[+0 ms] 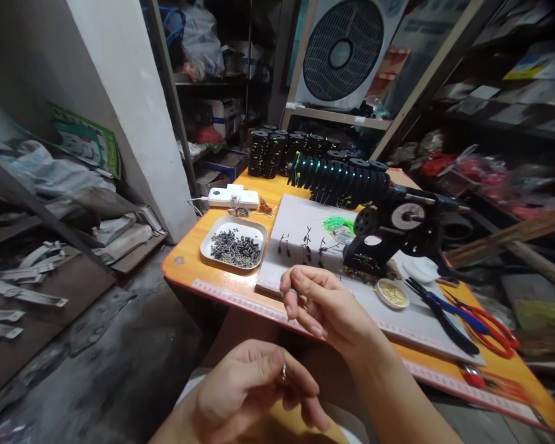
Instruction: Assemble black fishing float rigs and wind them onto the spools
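My left hand [245, 379] is low in front of me, palm turned inward, its thumb and index finger closed. A tiny shiny metal piece [284, 371] shows at that pinch. Above and to the right, at the table's near edge, my right hand [326, 302] has thumb and fingertips pressed together. A small dark bit [293, 290] is just visible between them, too small to name. Beyond the hands, small black pieces with wire stems [307, 246] stand on a pale board [277, 271]. To the left, a white tray [205, 248] holds many small black parts.
A black stand with a row of dark discs [342, 179] rises from the board, with stacked spools [268, 154] behind. On the right are a small bowl of beads [392, 293], blue-and-black pliers [444, 314] and red-handled scissors [494, 330]. A power strip [234, 197] lies at the back left.
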The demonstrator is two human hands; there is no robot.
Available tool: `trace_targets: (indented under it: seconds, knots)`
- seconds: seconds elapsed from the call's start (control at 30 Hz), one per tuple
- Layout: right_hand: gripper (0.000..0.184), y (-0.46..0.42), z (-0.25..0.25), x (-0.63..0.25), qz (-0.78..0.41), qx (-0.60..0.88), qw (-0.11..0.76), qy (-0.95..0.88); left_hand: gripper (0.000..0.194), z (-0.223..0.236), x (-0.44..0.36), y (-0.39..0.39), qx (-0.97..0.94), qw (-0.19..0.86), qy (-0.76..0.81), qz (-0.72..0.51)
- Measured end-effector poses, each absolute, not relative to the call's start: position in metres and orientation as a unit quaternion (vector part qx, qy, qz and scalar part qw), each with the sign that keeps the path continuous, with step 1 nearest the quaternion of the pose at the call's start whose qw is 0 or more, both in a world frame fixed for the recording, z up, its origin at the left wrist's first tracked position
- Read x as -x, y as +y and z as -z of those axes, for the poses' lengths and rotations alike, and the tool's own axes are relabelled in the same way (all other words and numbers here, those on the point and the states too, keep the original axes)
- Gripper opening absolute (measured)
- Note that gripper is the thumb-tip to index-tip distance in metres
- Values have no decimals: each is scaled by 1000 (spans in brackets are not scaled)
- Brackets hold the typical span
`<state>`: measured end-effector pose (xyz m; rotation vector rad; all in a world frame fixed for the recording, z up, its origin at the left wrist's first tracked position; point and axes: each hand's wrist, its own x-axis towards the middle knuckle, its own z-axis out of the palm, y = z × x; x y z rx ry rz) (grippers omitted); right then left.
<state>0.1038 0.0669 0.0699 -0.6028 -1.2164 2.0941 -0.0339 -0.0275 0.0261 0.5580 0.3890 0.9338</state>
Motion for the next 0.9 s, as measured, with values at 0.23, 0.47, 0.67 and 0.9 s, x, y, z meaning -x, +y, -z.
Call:
trace_targets:
  seconds: [0.23,0.47,0.67,0.9]
  knots:
    - [30,65,-90,-109,-678,291,306,-601,36,-41,54,-9,-565,570,414,-429]
    - [26,69,-113,-111,-445,310,322,-776,27,-61,43,19,-644,393,460,-468]
    - [30,87,-91,-108,-673,326,351,-564,39,-45,29,8,-469,664,347,-467]
    - [31,103,-91,-97,-835,238,275,-413,37,-25,29,10,-369,740,239,-509]
